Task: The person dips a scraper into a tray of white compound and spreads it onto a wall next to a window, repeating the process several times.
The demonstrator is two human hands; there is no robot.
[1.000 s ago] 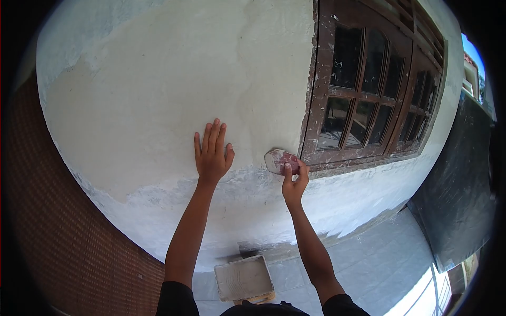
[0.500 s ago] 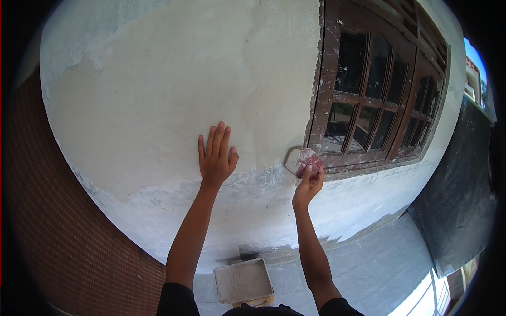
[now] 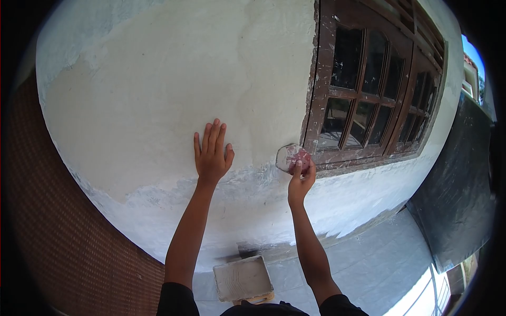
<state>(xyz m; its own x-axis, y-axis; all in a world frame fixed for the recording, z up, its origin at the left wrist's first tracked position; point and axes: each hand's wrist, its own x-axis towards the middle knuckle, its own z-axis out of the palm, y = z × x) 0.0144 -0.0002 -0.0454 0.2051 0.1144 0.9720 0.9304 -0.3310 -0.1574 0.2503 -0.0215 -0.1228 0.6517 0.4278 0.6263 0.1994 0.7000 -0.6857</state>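
My left hand point(image 3: 212, 158) lies on the pale plastered wall point(image 3: 158, 105), fingers spread and pointing up, with nothing in it. To its right, my right hand point(image 3: 301, 181) pinches a flat, many-sided pad point(image 3: 287, 158), dull red and smeared with white. The pad is against the wall, right beside the lower left corner of the brown wooden window frame point(image 3: 327, 157). My thumb is on its near face; the fingers behind it are partly hidden. Rough whitish patches mark the wall below both hands.
Below, a tray point(image 3: 217, 282) with greyish-white material stands on a yellowish support. A grey sheet point(image 3: 363, 258) covers the floor. A brown woven surface point(image 3: 95, 226) runs along the left, and a dark sheet point(image 3: 453, 195) hangs at the right.
My right hand has moved the pad slightly left along the wall, away from the window corner. My left hand keeps its place on the wall. The whole view has shifted a little.
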